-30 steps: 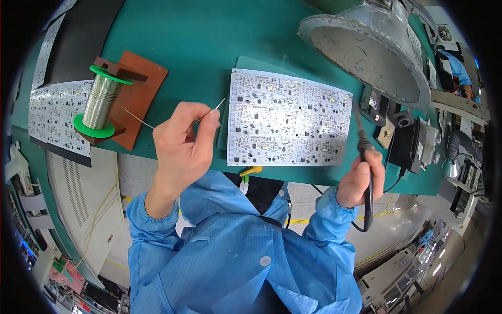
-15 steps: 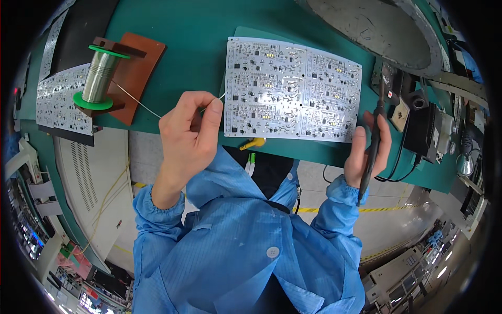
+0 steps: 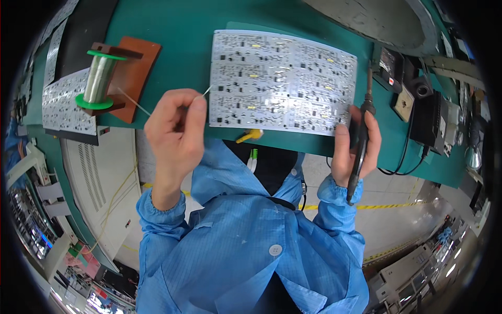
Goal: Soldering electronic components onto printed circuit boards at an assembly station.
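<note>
My left hand point(image 3: 178, 128) pinches a solder wire point(image 3: 137, 104) that runs from the spool point(image 3: 100, 78) on the left. The wire's short tip sticks out past my fingers, beside the left edge of a white circuit board point(image 3: 282, 83) full of small components. In my right hand point(image 3: 357, 149) is a soldering iron point(image 3: 361, 138) with a black handle; its metal shaft points away from me, just right of the board. The fingers of my right hand are wrapped around the handle, with the thumb close to the board's lower right corner.
The spool's brown stand point(image 3: 138, 73) sits on the green mat point(image 3: 172, 26). Another board point(image 3: 68, 102) lies at far left. A yellow-tipped item point(image 3: 250, 136) lies at the front edge. A black box point(image 3: 430, 123) with cables and a grey round-edged fixture point(image 3: 381, 23) stand at right.
Both my hands have shifted slightly left in view, and so has the circuit board. The soldering iron has moved left and its shaft now stands more upright. Both grips stay the same.
</note>
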A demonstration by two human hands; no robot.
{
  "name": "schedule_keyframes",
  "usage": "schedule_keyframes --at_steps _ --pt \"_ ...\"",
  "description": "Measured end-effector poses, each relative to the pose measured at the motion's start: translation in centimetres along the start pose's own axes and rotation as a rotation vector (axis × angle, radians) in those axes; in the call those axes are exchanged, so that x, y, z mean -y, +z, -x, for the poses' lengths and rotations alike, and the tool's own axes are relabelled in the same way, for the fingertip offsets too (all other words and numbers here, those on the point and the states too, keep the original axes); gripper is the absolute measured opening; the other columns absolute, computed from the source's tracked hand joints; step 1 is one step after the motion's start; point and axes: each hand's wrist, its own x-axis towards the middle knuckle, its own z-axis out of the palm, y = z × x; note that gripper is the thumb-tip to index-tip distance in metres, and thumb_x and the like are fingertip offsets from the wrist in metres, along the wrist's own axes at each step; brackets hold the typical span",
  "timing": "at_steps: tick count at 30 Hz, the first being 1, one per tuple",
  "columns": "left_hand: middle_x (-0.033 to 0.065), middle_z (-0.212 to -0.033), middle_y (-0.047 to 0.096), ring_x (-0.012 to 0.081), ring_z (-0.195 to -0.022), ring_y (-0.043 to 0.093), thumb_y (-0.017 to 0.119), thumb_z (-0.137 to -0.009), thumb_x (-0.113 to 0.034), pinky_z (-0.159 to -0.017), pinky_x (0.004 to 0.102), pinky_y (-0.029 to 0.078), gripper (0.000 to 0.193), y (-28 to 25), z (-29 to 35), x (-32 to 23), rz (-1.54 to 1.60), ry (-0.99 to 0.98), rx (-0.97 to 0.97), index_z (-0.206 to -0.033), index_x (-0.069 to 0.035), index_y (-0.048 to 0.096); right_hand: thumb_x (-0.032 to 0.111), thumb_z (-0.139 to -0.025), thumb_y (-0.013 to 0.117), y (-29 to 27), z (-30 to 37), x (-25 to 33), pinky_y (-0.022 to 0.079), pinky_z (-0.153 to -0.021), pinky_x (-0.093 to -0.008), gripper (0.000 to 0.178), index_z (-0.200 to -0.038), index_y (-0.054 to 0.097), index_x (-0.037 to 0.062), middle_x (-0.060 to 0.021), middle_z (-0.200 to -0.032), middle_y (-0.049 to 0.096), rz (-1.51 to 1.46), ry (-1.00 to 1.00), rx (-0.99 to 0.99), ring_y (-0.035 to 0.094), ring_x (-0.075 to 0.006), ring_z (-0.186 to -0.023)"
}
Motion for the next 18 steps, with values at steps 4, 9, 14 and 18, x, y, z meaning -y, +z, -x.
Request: schedule_keyframes --at_steps 4,9,14,18 --pt "0.0052 -0.083 0.065 0.0051 -0.061 0.054 0.067 -0.085 0.006 -0.05 0.0204 0.038 0.007 0.3 0.3 -2.0 -0.123 0.075 0.116 -0.086 0.0 0.064 0.001 -0.09 0.064 -0.4 0.0 0.0 0.048 -0.097 -0.0396 0.045 -0.132 0.05 -0.005 -0.0245 -0.116 0.064 -0.033 -0.017 -0.038 0.062 -0.0305 -0.112" --pt "0.0125 -0.083 0.065 0.0238 -0.068 0.065 0.072 -0.073 0.009 -0.057 0.0301 0.051 0.015 2.5 0.3 -3.5 -0.168 0.26 0.299 -0.085 0.001 0.066 0.02 -0.093 0.062 -1.2 -0.3 0.7 0.05 -0.08 -0.0374 0.038 -0.121 0.059 -0.006 -0.0206 -0.096 0.066 0.025 -0.108 -0.083 0.062 -0.0271 -0.088" --pt "0.0084 -0.077 0.062 0.0216 -0.062 0.062 0.076 -0.067 0.007 -0.051 0.0291 0.047 0.019 5.7 0.3 -3.0 -0.199 0.447 0.312 -0.083 -0.002 0.069 0.021 -0.086 0.069 -2.4 -1.3 2.5 0.047 -0.079 -0.0477 0.021 -0.09 0.068 0.0009 -0.0082 -0.066 0.058 -0.088 -0.217 0.024 0.055 -0.0246 -0.065" --pt "0.0038 -0.07 0.058 0.0194 -0.055 0.058 0.078 -0.067 0.0 -0.047 0.029 0.043 0.017 7.0 -0.2 -2.1 -0.299 0.497 0.259 -0.08 -0.007 0.07 0.02 -0.081 0.072 -2.8 -2.2 3.8 0.045 -0.082 -0.0464 0.016 -0.082 0.07 0.0042 -0.0047 -0.061 0.055 -0.113 -0.225 0.165 0.049 -0.0194 -0.057"
